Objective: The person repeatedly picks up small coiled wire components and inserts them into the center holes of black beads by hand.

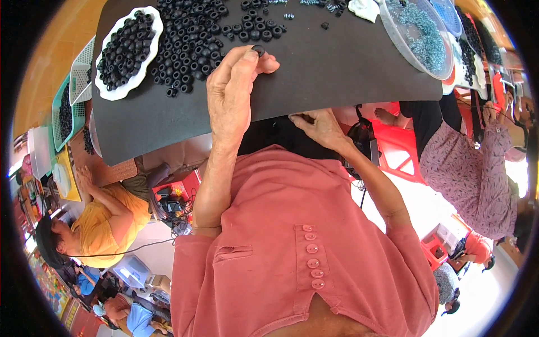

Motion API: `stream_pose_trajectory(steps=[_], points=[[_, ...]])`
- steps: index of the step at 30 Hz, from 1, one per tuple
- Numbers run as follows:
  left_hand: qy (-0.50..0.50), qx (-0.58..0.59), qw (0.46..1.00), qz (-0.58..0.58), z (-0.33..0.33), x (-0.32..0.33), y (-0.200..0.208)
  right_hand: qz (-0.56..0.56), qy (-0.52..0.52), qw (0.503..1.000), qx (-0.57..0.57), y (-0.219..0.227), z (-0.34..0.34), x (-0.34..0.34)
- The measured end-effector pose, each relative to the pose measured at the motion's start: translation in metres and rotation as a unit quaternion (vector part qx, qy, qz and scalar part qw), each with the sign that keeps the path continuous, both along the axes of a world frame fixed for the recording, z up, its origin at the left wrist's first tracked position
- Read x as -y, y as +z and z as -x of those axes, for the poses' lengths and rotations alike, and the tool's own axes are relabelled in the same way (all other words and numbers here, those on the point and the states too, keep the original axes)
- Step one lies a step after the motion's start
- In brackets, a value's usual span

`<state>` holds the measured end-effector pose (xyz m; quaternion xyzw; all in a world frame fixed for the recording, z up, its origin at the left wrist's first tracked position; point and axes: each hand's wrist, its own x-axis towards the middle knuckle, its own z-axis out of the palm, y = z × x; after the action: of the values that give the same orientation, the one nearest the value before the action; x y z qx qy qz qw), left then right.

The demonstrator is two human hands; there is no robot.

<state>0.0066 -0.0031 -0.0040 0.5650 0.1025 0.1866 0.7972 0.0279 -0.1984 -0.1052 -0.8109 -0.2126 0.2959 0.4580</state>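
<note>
Over the dark mat (337, 73), my left hand (233, 92) is closed with a round black bead (258, 50) pinched at its fingertips. Just beyond it lies a loose group of black beads (261, 28), and a thicker spread of black beads (185, 48) covers the mat to the left. My right hand (324, 130) is at the mat's near edge, thumb and fingers pressed together. Whatever it pinches is too small or hidden to name. A white scalloped plate (115, 94) heaped with black beads stands at the far left.
A clear round bowl (391, 42) of shiny blue beads stands at the far right, beside a crumpled white piece (365, 8). Green and white baskets (60, 112) sit past the mat's left edge. People sit left and right, near a red stool (396, 151).
</note>
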Motion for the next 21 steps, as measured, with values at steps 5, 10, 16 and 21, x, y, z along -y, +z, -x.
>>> stream_pose_trajectory(steps=[5,10,16,21], points=[[0.003,0.000,1.000,-0.026,0.001,-0.002,-0.002,0.055,0.201,0.960,0.186,-0.005,-0.002,-0.028],[-0.007,-0.016,0.998,-0.055,0.000,-0.002,-0.002,0.067,0.250,0.908,0.328,-0.042,0.005,-0.053],[-0.026,0.013,0.999,0.038,0.002,-0.004,-0.004,0.099,0.266,0.924,0.255,-0.021,-0.005,-0.063],[-0.035,0.019,0.997,0.064,0.000,-0.003,-0.001,0.061,0.278,0.947,0.150,-0.011,0.001,-0.052]])
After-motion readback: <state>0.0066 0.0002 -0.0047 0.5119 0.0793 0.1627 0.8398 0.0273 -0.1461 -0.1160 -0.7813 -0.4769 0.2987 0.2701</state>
